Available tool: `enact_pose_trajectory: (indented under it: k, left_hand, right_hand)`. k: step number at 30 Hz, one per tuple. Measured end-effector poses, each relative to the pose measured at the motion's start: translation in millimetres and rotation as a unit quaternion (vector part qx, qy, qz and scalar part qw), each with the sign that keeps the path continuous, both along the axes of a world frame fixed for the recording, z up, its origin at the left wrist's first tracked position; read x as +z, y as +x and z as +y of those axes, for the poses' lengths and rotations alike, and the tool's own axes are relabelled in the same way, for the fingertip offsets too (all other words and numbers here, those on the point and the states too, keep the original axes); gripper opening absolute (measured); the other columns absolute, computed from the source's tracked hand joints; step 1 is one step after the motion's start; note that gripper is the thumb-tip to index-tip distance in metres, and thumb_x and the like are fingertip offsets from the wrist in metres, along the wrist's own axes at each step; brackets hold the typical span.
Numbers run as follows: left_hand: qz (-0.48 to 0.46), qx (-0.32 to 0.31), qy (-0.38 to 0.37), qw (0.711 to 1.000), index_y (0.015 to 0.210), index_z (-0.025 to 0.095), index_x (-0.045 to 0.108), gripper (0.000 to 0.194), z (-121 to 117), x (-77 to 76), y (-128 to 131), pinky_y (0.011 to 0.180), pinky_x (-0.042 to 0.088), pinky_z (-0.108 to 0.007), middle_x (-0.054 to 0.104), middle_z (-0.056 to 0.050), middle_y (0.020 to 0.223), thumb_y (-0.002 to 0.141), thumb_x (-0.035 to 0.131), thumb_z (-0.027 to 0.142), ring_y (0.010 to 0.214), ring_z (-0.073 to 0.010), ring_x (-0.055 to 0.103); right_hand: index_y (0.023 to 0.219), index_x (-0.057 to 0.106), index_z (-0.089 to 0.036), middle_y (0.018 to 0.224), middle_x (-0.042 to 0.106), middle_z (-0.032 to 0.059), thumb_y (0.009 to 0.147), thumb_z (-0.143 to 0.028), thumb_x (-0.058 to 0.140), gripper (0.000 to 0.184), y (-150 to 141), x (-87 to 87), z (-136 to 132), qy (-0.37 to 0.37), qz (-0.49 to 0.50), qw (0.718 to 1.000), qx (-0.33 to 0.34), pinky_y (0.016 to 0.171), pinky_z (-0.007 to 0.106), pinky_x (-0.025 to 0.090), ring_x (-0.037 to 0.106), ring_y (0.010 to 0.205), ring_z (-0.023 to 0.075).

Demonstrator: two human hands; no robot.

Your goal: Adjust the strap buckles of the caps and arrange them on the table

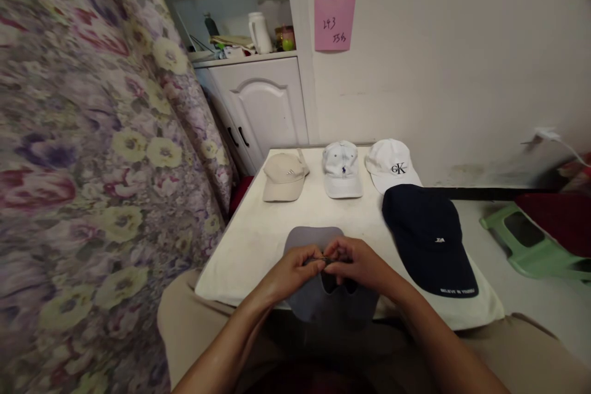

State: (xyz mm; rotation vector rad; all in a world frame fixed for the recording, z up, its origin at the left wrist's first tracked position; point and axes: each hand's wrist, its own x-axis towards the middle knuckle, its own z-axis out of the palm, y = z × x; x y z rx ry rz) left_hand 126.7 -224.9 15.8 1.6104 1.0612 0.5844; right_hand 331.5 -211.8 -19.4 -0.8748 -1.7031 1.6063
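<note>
A grey baseball cap [302,298] lies at the near edge of the table, its brim pointing away from me and its back opening toward me. My left hand [300,268] pinches one end of the cap's back strap. From the other side, my right hand [353,261] grips the strap with bent fingers close to the left fingertips. Both hands are closed, and the strap's fastening is mostly hidden between them. To the right lies a navy cap [425,240] with a small white emblem and lettering on its brim.
Along the table's back stand a beige cap [284,178], a pale blue cap [341,169] and a white cap [390,163]. A floral curtain [92,197] hangs at left. A green stool [535,246] stands at right. Behind is a white cabinet [263,104].
</note>
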Motion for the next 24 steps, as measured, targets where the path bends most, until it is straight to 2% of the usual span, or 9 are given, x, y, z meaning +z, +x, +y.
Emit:
enact_pose_trajectory:
  k: [2,4,9,14,24]
  left_hand:
    - [0.001,0.006,-0.01,1.0,0.075,0.017,0.058,0.029,-0.4,3.6,-0.5,0.057,0.027,-0.024,0.047,0.004,0.066,0.085,0.059,0.044,0.062,-0.0124,0.037]
    - [0.001,0.005,-0.016,1.0,0.075,0.016,0.058,0.029,-0.3,6.0,-1.2,0.058,0.028,-0.024,0.048,0.003,0.067,0.084,0.061,0.044,0.063,-0.0127,0.038]
    - [0.008,-0.017,-0.022,1.0,0.074,0.017,0.057,0.03,0.3,6.3,-2.9,0.057,0.025,-0.025,0.044,0.005,0.063,0.082,0.061,0.045,0.06,-0.0119,0.035]
    - [0.015,-0.009,-0.024,1.0,0.075,0.017,0.057,0.03,-0.4,6.1,-1.8,0.057,0.025,-0.025,0.043,0.005,0.063,0.083,0.061,0.046,0.06,-0.0119,0.034]
    - [0.042,-0.022,0.007,0.999,0.076,0.017,0.061,0.028,0.9,6.5,-2.1,0.058,0.029,-0.024,0.048,0.004,0.064,0.085,0.06,0.043,0.061,-0.0125,0.039]
  right_hand:
    - [0.091,0.059,-0.018,0.068,0.063,-0.0032,0.082,-0.027,0.066,0.015,4.1,0.1,2.7,-0.052,0.019,0.998,0.041,0.049,0.021,0.039,0.053,0.049,0.0091]
    - [0.085,0.06,-0.016,0.067,0.063,-0.0026,0.084,-0.031,0.064,0.015,7.4,0.5,5.2,-0.073,0.024,0.995,0.061,0.049,0.02,0.035,0.048,0.048,0.0073]
    - [0.075,0.061,-0.016,0.058,0.053,-0.0051,0.079,-0.037,0.068,0.022,5.6,-2.0,8.1,-0.076,0.049,0.996,0.026,0.053,0.022,0.03,0.042,0.053,0.0085]
    - [0.073,0.061,-0.016,0.058,0.05,-0.0053,0.076,-0.041,0.071,0.027,0.6,-7.7,8.9,-0.098,0.081,0.992,0.016,0.056,0.023,0.028,0.04,0.055,0.0095]
    - [0.072,0.06,-0.017,0.059,0.052,-0.0048,0.076,-0.048,0.072,0.034,1.8,-7.3,9.8,-0.098,0.08,0.99,0.059,0.055,0.023,0.028,0.041,0.055,0.0097]
